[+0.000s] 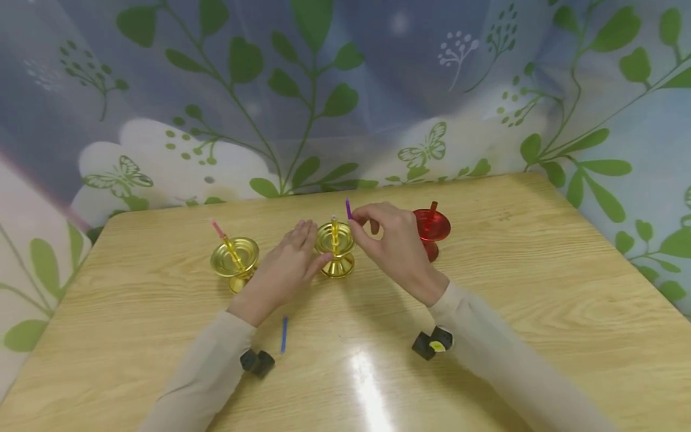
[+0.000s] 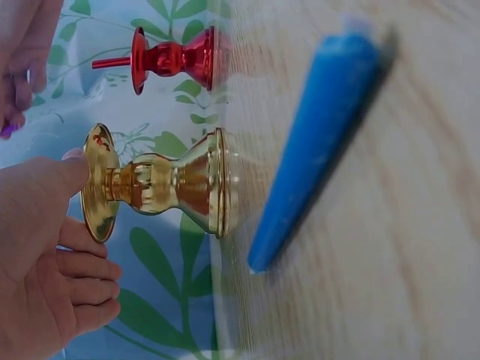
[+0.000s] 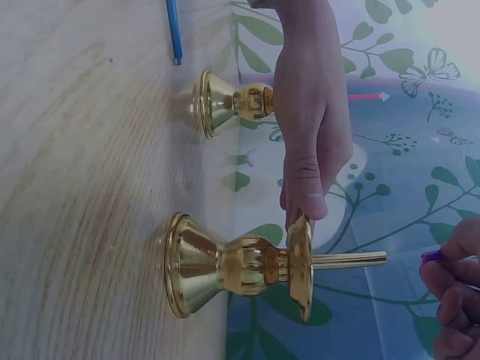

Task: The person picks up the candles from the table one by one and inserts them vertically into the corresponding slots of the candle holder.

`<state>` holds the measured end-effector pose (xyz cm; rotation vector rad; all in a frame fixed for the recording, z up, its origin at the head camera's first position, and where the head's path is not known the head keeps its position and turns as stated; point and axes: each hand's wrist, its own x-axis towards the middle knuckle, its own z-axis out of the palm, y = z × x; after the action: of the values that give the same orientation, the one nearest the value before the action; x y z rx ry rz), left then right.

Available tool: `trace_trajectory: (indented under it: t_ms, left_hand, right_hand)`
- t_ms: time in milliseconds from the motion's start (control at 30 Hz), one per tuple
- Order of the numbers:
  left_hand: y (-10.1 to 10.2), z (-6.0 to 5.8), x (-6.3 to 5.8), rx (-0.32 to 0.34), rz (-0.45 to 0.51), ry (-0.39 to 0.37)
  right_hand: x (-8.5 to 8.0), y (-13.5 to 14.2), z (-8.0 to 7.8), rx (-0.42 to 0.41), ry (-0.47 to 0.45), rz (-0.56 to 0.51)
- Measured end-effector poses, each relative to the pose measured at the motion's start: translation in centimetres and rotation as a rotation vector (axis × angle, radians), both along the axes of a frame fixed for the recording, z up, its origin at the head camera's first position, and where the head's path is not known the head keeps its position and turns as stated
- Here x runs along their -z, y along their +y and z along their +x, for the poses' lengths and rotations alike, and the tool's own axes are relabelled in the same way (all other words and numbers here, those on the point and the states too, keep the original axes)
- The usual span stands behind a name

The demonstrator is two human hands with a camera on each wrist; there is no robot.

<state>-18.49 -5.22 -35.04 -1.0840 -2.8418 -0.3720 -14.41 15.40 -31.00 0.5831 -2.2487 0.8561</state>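
Note:
In the head view a gold candle holder (image 1: pixel 338 264) stands upright at the middle of the table, a thin gold tube (image 1: pixel 335 235) rising from its dish. My left hand (image 1: pixel 286 264) holds the left side of that dish, thumb at the near rim and fingers at the far side. Between thumb and fingertips my right hand (image 1: pixel 396 243) pinches a small purple candle (image 1: pixel 348 208), just right of the tube and apart from it. Only the purple candle's lower end (image 3: pixel 431 256) shows in the right wrist view, beyond the top of the tube (image 3: pixel 349 259).
A second gold holder (image 1: pixel 235 258) with a pink candle (image 1: pixel 218 228) in its tube stands at left. Behind my right hand is a red holder (image 1: pixel 430 249) with a red tube (image 1: pixel 432 214). A blue candle (image 1: pixel 284 335) lies near my left wrist. A leaf-patterned cloth (image 1: pixel 324 120) hangs behind.

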Motion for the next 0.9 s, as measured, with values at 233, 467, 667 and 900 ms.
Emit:
trace_trajectory:
  t_ms: [233,467,667,900]
  left_hand:
    - [-0.1,0.0,0.1,-0.003,-0.002,-0.001]
    - [0.0,-0.1,0.1,-0.004,0.006,0.006]
    - [-0.1,0.0,0.1,-0.006,-0.006,0.025]
    - [-0.1,-0.1,0.1,0.007,0.002,0.023]
  right_hand:
    - [0.4,-0.9,-2.1,-0.039,0.011,-0.118]
    - [0.9,-1.3,-3.2,-0.057,-0.003,-0.150]
    - [1.2,-1.5,-3.5,-0.053,-0.024,-0.143]
    - [1.2,-1.7,-3.7,-0.052,-0.014,-0.136]
